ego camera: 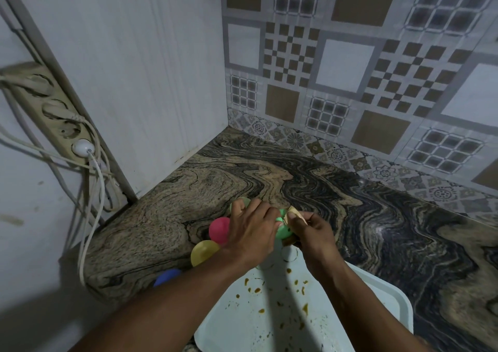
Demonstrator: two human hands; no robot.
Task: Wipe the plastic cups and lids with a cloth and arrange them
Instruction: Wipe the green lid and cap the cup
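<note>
Nearest is a pale blue tray (382, 314) with brown spots on its floor, and both forearms reach over it. To its left, on the marbled counter (363, 190), a blue piece (167, 276), a yellow piece (203, 250) and a pink piece (219, 229) lie in a row going away. Beyond the tray's far edge the left hand (250, 230) curls its fingers over a green piece (283, 234), which sits between the two hands. I cannot tell if it is a cup or a lid. It looks round and smooth, with no clear long axis. The right hand (312, 233) pinches a beige cloth (295, 214) against its far right edge. I judge that wiping is in hand. The left hand is nearer to the row. A pale green piece (244, 203) lies just beyond its fingers.
</note>
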